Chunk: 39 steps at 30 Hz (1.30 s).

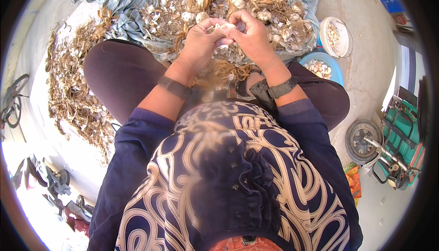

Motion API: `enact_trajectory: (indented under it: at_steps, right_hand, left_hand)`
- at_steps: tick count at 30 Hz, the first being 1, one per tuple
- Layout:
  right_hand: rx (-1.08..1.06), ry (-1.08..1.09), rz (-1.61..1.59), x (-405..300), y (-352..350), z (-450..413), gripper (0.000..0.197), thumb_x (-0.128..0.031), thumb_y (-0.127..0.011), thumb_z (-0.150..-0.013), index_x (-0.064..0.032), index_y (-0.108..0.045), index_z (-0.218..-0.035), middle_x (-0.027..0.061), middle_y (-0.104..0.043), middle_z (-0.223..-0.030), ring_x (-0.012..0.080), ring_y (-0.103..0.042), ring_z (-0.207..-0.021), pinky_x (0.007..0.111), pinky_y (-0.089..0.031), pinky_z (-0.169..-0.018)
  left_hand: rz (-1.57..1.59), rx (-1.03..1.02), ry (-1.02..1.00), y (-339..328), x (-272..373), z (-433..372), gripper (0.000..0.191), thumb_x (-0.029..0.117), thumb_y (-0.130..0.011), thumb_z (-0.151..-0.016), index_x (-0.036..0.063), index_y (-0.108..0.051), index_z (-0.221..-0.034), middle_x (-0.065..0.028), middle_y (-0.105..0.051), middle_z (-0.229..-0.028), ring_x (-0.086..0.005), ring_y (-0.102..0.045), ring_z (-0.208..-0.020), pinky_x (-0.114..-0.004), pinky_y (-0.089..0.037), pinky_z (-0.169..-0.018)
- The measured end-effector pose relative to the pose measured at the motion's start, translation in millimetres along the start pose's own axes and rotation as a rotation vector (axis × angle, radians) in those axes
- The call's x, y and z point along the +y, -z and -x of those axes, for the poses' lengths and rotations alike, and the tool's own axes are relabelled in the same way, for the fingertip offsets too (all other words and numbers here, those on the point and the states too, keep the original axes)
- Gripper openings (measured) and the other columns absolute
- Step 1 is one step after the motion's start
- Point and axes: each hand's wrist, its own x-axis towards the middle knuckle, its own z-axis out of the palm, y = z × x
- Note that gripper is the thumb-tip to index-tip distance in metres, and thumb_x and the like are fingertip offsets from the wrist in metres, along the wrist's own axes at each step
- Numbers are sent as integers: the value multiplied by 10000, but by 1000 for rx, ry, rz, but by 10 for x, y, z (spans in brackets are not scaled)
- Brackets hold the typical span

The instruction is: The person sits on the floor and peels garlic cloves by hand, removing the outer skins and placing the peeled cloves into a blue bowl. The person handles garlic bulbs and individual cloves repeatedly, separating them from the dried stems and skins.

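Note:
My left hand (205, 38) and my right hand (248, 33) meet in front of me, fingertips pinching a small whitish piece of garlic (226, 26) between them. Its exact shape is partly covered by the fingers and thumbs. Beyond and beneath them lies a heap of garlic bulbs (237, 1) with dry stalks, roots and loose papery skins, spread on a blue-grey cloth (127, 18). Right of the heap, a white bucket (346, 40) and a light blue basin (337, 69) hold garlic cloves.
Dried stalks and skins (75, 93) cover the floor at left. A wheel (363, 141) and green metal-framed equipment (401, 131) stand at right. An orange bag (353, 184) lies below them. A bicycle (13, 102) is at the far left edge.

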Motion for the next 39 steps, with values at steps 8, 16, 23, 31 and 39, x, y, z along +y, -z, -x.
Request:
enact_trajectory:
  at_steps: [8,16,23,31,39]
  right_hand:
    - [71,36,103,86,-128,-22,221,-161,-717,-767,-41,-557,-859,19,-548,-764,110,-515,-687,271,-451,-620]
    - [40,52,-17,141,-87,-3,178,-127,-685,-791,-40,-560,-884,2,-552,-779,95,-513,-686,250,-450,-611]
    - [102,45,34,118,-166,-17,175,-122,-681,-787,-35,-548,-859,9,-555,-767,87,-518,-675,253,-447,-595]
    - [76,26,-79,85,-110,-42,173,-133,-693,-792,-37,-572,-870,-2,-569,-751,72,-517,-661,236,-438,-583]
    - [-106,-102,-288,35,68,-15,132,-109,-634,-880,-23,-583,-965,19,-596,-865,83,-578,-724,239,-520,-636]
  left_hand:
    - [-23,41,-22,35,-5,-5,102,39,-589,-915,11,-606,-1011,-69,-644,-988,-135,-632,-852,-236,-558,-716]
    - [-45,38,-27,13,1,5,95,43,-588,-917,10,-599,-1006,-68,-642,-982,-138,-632,-858,-239,-560,-721]
    - [43,100,-90,-13,-21,-5,124,12,-609,-890,-35,-585,-1003,-118,-652,-963,-151,-657,-760,-237,-577,-715]
    - [35,43,-59,20,3,-7,141,52,-589,-919,-9,-582,-1046,-78,-644,-972,-148,-641,-805,-238,-558,-716]
    - [77,-39,6,97,59,-21,157,88,-572,-937,-7,-573,-1062,-78,-642,-934,-151,-646,-788,-235,-559,-723]
